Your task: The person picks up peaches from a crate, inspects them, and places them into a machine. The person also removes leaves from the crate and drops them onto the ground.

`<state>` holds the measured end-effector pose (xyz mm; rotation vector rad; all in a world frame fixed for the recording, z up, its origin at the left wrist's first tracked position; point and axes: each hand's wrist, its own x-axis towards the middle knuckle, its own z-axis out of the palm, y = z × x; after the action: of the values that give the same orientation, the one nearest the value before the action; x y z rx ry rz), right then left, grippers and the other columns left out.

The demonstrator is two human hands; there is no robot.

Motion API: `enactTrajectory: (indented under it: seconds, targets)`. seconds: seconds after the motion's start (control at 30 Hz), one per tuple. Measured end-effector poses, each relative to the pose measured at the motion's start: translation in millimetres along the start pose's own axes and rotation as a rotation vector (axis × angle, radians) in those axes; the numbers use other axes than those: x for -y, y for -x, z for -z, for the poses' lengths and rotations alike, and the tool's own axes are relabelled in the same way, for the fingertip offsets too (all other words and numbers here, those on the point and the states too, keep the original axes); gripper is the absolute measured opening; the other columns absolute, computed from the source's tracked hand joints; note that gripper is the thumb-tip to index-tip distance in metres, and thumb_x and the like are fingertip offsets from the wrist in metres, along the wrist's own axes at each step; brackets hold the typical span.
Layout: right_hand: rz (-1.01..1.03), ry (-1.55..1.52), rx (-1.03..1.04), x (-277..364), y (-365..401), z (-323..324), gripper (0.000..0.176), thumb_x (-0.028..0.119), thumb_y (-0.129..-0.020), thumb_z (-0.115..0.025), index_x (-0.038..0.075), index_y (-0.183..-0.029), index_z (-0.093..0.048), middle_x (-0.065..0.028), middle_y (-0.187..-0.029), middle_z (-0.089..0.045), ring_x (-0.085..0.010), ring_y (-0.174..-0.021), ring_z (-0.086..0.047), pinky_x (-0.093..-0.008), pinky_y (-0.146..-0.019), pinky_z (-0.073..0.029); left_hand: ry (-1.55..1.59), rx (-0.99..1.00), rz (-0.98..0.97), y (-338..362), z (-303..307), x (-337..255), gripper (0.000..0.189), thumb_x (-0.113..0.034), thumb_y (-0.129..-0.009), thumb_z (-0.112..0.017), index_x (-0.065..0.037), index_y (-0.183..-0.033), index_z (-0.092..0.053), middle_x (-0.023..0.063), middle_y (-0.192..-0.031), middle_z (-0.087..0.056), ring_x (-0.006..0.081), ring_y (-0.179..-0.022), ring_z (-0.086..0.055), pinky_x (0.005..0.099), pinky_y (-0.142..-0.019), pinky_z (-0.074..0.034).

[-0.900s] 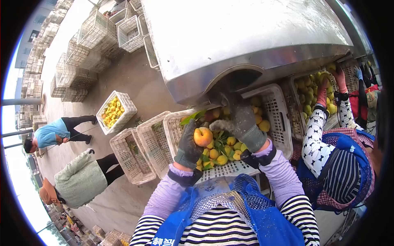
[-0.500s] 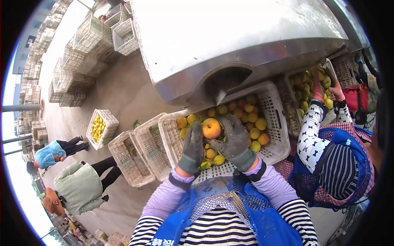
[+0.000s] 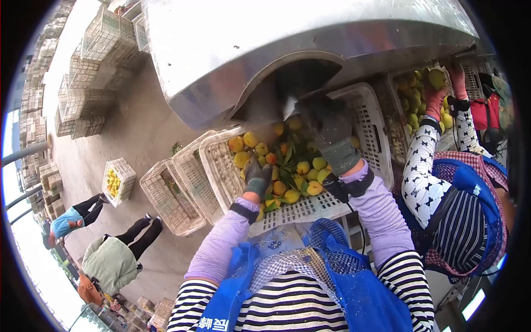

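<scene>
A white plastic crate (image 3: 380,130) holding yellow-orange fruit (image 3: 291,195) and green leaves stands in front of me. My left hand (image 3: 258,178), in a dark grey glove, is down among the fruit at the crate's left part; its fingertips are partly hidden, and what they grip cannot be made out. Higher up and to the right, my right hand (image 3: 326,124), gloved too, reaches over the fruit beside the dark opening of a metal machine (image 3: 276,50). Its fingers are dark and blurred, so their hold is hidden.
Two white crates (image 3: 170,196) (image 3: 196,171) stand left of the fruit crate. Farther left are a crate of yellow fruit (image 3: 119,180), stacked crates (image 3: 91,77) and two people. At right, a co-worker (image 3: 437,188) handles fruit over another crate (image 3: 398,141).
The orange fruit between my hands is no longer seen there. My hands have moved apart, the left down onto the fruit, the right up toward the machine. The co-worker's hands have moved too.
</scene>
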<state>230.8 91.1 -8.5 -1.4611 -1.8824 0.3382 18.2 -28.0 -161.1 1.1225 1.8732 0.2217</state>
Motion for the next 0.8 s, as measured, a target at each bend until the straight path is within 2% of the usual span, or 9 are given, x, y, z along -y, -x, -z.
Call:
enactTrajectory:
  seconds: [0.13,0.27,0.37,0.47,0.5,0.63,0.7,0.73,0.8]
  targets:
    - [-0.432,0.227,0.607,-97.1,124.1,-38.8,0.017,0.025,-0.090,-0.068,0.009,-0.095,-0.069,-0.0170,-0.089,-0.068,-0.0379,-0.080,-0.065,-0.0467,-0.071,-0.052,-0.320,0.422,-0.097,-24.9,-45.0,-13.5,0.069,-0.038,-0.086,-0.072,-0.008,-0.143,-0.048,0.0246,-0.132,-0.059,0.0386,-0.121,-0.059,0.0435,-0.098,-0.048]
    - [-0.464,0.096,0.661,-102.7,166.2,-45.0,0.028,0.026,-0.086,-0.069,0.007,-0.106,-0.066,-0.0152,-0.091,-0.068,-0.0381,-0.084,-0.065,-0.0464,-0.075,-0.052,-0.314,0.530,-0.176,-54.6,-62.2,21.4,0.053,-0.034,-0.085,-0.073,-0.008,-0.129,-0.059,0.0174,-0.113,-0.070,0.0356,-0.102,-0.069,0.0427,-0.087,-0.054]
    - [-0.530,0.044,0.816,-102.2,170.4,-58.0,0.038,0.022,-0.082,-0.073,0.006,-0.115,-0.062,-0.0155,-0.104,-0.067,-0.0366,-0.094,-0.064,-0.0448,-0.080,-0.052,-0.128,0.360,-0.367,-39.3,-37.6,51.5,0.036,-0.027,-0.091,-0.069,-0.005,-0.119,-0.065,0.0135,-0.099,-0.073,0.0280,-0.088,-0.071,0.0373,-0.075,-0.056]
    - [-0.458,-0.087,0.855,-97.0,164.3,-60.5,0.051,0.019,-0.077,-0.078,0.005,-0.122,-0.060,-0.0152,-0.119,-0.064,-0.0320,-0.108,-0.062,-0.0416,-0.087,-0.052,0.627,0.501,0.103,2.1,34.3,-19.5,0.025,-0.019,-0.097,-0.061,-0.002,-0.114,-0.066,0.0108,-0.091,-0.072,0.0187,-0.074,-0.068,0.0317,-0.063,-0.054]
    - [-0.377,-0.280,0.851,-77.1,142.3,-46.1,0.055,0.019,-0.076,-0.080,0.006,-0.125,-0.059,-0.0148,-0.123,-0.063,-0.0300,-0.111,-0.062,-0.0405,-0.089,-0.052,0.795,0.429,0.069,14.6,43.2,-29.5,0.018,-0.014,-0.100,-0.056,-0.001,-0.108,-0.067,0.0078,-0.085,-0.069,0.0140,-0.065,-0.064,0.0273,-0.056,-0.049]
    - [-0.412,-0.792,0.971,-23.0,113.1,-30.0,0.062,0.027,-0.075,-0.084,0.006,-0.128,-0.061,-0.0143,-0.120,-0.066,-0.0274,-0.110,-0.063,-0.0382,-0.095,-0.050,0.901,0.556,0.238,26.9,56.9,-52.9,0.021,-0.022,-0.100,-0.063,-0.002,-0.106,-0.063,0.0041,-0.084,-0.064,0.0108,-0.065,-0.059,0.0261,-0.058,-0.049]
    - [-0.599,-0.831,1.093,2.5,94.4,-23.8,0.064,0.028,-0.074,-0.086,0.006,-0.129,-0.060,-0.0145,-0.121,-0.065,-0.0271,-0.112,-0.061,-0.0377,-0.097,-0.049,0.585,0.538,-0.140,37.3,59.4,-36.2,0.022,-0.022,-0.100,-0.062,-0.001,-0.108,-0.063,0.0047,-0.087,-0.064,0.0106,-0.066,-0.058,0.0263,-0.058,-0.049]
    - [-0.698,-0.807,1.173,18.2,86.7,-28.9,0.065,0.027,-0.074,-0.086,0.007,-0.130,-0.060,-0.0147,-0.123,-0.064,-0.0270,-0.113,-0.060,-0.0376,-0.098,-0.048,0.533,0.493,-0.168,50.3,64.1,-34.9,0.022,-0.022,-0.101,-0.061,-0.001,-0.110,-0.063,0.0048,-0.089,-0.065,0.0104,-0.067,-0.059,0.0261,-0.059,-0.049]
    - [-0.485,-0.878,1.059,2.3,127.5,-30.0,0.064,0.027,-0.074,-0.086,0.009,-0.130,-0.060,-0.0134,-0.126,-0.063,-0.0281,-0.116,-0.059,-0.0402,-0.099,-0.048,0.548,0.448,-0.083,81.5,67.1,-43.8,0.023,-0.021,-0.101,-0.060,-0.002,-0.115,-0.062,0.0048,-0.095,-0.068,0.0101,-0.070,-0.060,0.0253,-0.059,-0.049]
